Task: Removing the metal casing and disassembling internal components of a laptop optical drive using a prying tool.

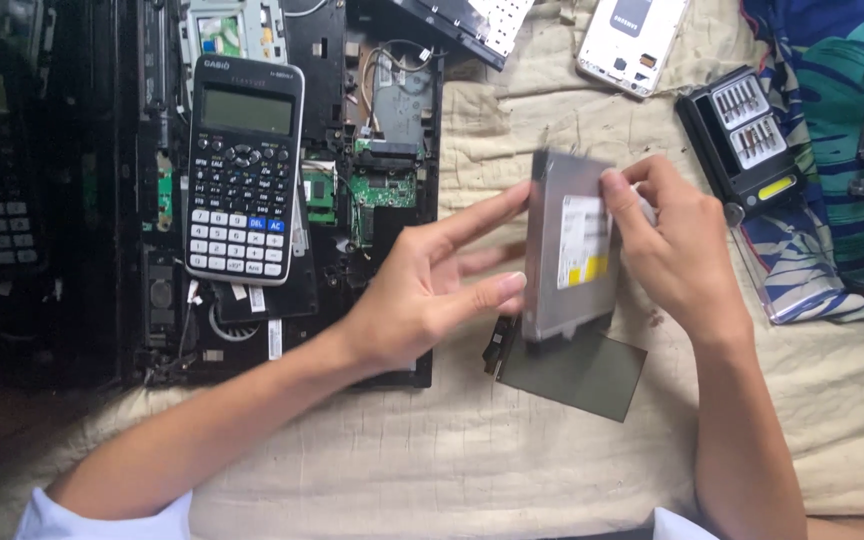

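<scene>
In the head view, a slim grey optical drive (572,245) with a white and yellow label stands tilted on edge above the cloth-covered worktop (452,450). The right hand (677,245) grips its right edge, fingers (620,195) curled over the top. The left hand (432,285) is spread wide, fingertips touching the drive's left edge. A dark flat plate (577,375) lies just beneath. To the right, an open black case (747,135) holds rows of screwdriver bits (749,120). An opened laptop chassis (372,150) lies left, carrying a calculator (242,170).
</scene>
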